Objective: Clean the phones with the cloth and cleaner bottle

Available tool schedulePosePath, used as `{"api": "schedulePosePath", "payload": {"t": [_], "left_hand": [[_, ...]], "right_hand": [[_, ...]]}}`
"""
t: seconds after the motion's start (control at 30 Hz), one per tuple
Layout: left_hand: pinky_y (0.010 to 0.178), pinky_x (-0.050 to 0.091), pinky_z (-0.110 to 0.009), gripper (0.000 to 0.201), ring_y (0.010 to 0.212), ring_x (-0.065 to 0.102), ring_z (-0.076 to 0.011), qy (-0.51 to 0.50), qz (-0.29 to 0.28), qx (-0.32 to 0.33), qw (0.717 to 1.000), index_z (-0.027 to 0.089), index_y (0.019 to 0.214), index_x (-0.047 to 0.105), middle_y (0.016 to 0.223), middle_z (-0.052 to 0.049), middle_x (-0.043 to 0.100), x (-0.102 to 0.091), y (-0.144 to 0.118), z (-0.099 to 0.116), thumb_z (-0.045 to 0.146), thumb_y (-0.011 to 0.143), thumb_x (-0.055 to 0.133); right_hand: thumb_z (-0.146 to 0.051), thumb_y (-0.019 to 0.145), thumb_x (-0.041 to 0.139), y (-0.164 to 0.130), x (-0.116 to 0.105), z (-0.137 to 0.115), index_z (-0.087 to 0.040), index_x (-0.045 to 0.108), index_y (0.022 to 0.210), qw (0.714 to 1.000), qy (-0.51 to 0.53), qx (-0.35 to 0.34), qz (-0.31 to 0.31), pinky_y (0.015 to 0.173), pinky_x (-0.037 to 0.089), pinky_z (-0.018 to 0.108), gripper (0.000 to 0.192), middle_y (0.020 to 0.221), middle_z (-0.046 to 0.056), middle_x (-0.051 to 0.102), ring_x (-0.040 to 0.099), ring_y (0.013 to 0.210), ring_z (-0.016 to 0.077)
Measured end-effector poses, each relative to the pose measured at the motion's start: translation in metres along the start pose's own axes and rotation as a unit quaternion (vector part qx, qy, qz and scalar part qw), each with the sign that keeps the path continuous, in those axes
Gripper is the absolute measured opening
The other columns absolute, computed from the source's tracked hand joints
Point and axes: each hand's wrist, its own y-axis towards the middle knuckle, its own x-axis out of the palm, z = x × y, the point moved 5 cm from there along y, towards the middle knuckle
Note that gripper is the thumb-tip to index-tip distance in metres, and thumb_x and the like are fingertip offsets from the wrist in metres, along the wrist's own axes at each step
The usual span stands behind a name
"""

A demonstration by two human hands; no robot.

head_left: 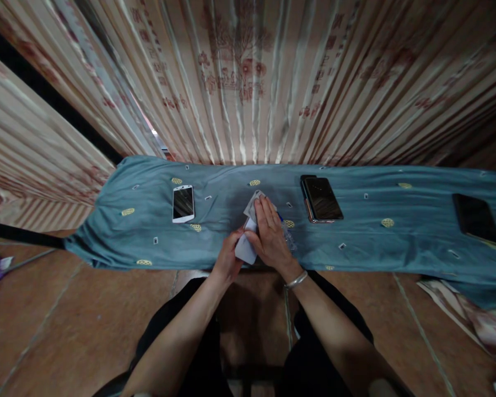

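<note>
On a narrow surface covered by a blue-green cloth [355, 242], seen from above, two bare hands are brought together near the front edge. A white phone [247, 249] is gripped at its lower end by the left hand [228, 259], fingers curled narrowly around it. The right hand [269, 234], with a bracelet at the wrist, is laid flat and broad over the phone's upper part, pressing a pale wiping cloth [253, 203] against it; one corner of that cloth sticks out beyond the fingertips. Something clear and crinkled, perhaps a plastic wrapper [289, 240], is glimpsed just beside the right hand, though it cannot be made out well.

Three other phones are laid face up farther along: a white-framed phone [183, 203] to the left, a dark phone [321, 199] to the right, and another black phone [476, 218] well apart at the far right. Striped curtains [248, 77] hang behind.

Several risks may be judged from this. The held phone sits close to the edge, above a hard tiled floor [66, 325], so a slip of the left hand's grip could send it down. The loose covering could be dragged by the rubbing, shifting the nearby phones. Grit caught under the wiping cloth could scratch the glass.
</note>
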Motion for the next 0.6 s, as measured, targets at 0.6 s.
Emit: {"api": "schedulePosePath", "payload": {"t": [0.6], "left_hand": [[0.054, 0.039, -0.024, 0.011, 0.053, 0.047, -0.0102, -0.027, 0.011, 0.005, 1.000, 0.015, 0.062, 0.059, 0.056, 0.001, 0.055, 0.0012, 0.0024, 0.0058, 0.023, 0.067, 0.064]], "right_hand": [[-0.045, 0.101, 0.031, -0.0059, 0.0054, 0.0046, -0.007, 0.006, 0.156, 0.999, 0.015, 0.042, 0.002, 0.121, 0.024, 0.056, 0.072, 0.163, 0.020, 0.015, 0.010, 0.152, 0.0286]]}}
